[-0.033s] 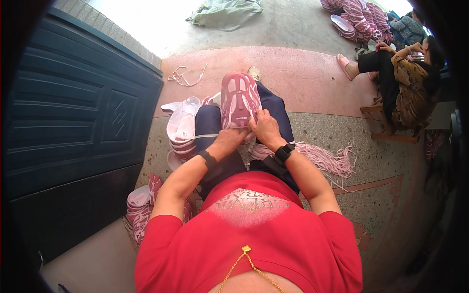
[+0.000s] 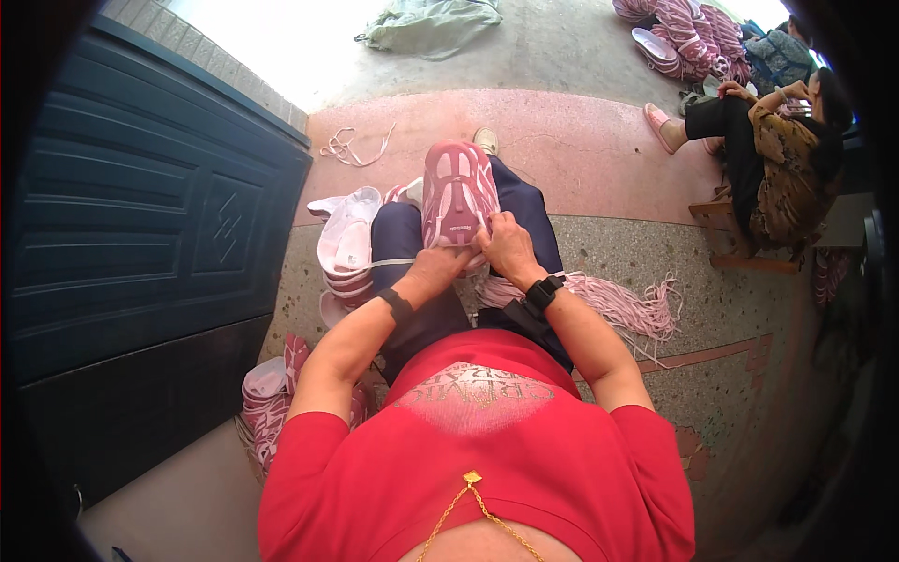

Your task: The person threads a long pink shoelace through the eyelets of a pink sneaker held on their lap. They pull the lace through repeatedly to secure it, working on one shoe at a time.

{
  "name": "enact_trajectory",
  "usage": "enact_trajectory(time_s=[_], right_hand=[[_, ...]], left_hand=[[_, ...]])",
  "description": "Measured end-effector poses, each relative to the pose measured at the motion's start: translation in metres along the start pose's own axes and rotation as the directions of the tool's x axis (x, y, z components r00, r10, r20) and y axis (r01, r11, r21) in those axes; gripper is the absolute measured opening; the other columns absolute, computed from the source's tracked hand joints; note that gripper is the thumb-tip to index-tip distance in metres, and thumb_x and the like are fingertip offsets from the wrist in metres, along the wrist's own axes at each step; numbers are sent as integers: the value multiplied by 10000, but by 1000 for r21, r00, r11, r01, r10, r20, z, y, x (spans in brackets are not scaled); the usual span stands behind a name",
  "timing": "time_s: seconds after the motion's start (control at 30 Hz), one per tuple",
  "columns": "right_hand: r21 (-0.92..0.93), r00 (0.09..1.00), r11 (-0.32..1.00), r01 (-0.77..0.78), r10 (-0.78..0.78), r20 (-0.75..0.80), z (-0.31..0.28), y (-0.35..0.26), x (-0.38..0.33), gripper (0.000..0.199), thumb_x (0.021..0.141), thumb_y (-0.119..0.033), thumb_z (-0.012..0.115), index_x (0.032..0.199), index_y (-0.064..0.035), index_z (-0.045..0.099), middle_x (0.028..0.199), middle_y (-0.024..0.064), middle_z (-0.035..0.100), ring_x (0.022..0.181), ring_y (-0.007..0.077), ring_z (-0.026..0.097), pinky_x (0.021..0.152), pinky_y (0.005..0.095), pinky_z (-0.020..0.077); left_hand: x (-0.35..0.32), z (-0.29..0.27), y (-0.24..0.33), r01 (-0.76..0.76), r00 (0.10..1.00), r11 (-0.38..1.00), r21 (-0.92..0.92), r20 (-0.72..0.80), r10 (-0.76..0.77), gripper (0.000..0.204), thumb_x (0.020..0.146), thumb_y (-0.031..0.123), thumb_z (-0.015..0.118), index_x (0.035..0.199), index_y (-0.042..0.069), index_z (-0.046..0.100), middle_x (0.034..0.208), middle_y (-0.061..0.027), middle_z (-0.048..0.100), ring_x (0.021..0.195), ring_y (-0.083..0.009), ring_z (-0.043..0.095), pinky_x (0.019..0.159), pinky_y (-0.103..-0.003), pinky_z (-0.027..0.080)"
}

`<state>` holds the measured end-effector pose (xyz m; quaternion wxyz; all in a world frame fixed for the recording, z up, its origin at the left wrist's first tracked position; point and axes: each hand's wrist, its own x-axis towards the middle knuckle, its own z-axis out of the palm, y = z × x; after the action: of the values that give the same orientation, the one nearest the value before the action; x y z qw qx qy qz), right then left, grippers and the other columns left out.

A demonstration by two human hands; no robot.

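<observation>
A pink and white shoe upper (image 2: 456, 199) lies across my lap, its rounded end pointing away from me. My left hand (image 2: 436, 270) is closed on its near end, the fingertips tucked under the edge. Beside it, my right hand (image 2: 510, 251) pinches the near right edge of the same upper; whether a lace is between those fingers is too small to see. A bundle of pale pink laces (image 2: 626, 304) spreads from my right thigh toward the right. By my left leg stands a stack of nested white-lined uppers (image 2: 346, 244).
More pink uppers (image 2: 267, 398) are piled near the dark blue panelled door (image 2: 150, 187) at left. A loose lace (image 2: 356, 150) lies on the floor ahead. A seated person (image 2: 787, 178) and a heap of uppers (image 2: 688, 42) are at the right; a pale green sack (image 2: 431, 26) lies far ahead.
</observation>
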<state>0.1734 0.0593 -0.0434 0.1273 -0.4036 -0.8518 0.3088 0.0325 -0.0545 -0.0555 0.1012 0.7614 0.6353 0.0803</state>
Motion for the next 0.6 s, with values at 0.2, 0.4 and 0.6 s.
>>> enact_trajectory(time_s=[0.2, 0.4, 0.6], right_hand=[[-8, 993, 994, 110, -110, -35, 17, 10, -7, 184, 850, -175, 549, 855, 9, 547, 836, 201, 577, 747, 376, 608, 661, 454, 508], [57, 992, 993, 101, -96, -83, 20, 26, -17, 160, 863, -157, 526, 835, -3, 496, 822, 203, 554, 733, 389, 585, 651, 471, 488], [89, 988, 986, 138, -131, -80, 21, 28, -14, 139, 869, -138, 508, 850, -1, 490, 833, 211, 551, 740, 406, 576, 657, 482, 481]], left_hand=[[-4, 3, 0, 37, 997, 995, -92, 76, -30, 422, 798, 140, 581, 1208, 103, 487, 1019, -148, 572, 854, -313, 614, 678, -408, 533], [-20, -27, -1, -125, 984, 981, -149, -142, 104, 310, 805, 74, 566, 1111, 27, 538, 976, -148, 587, 918, -325, 588, 800, -382, 484], [14, -29, -22, 542, 823, 756, -368, 51, -565, 378, 826, 285, 646, 1012, -41, 596, 854, -231, 643, 824, -388, 633, 720, -437, 498]])
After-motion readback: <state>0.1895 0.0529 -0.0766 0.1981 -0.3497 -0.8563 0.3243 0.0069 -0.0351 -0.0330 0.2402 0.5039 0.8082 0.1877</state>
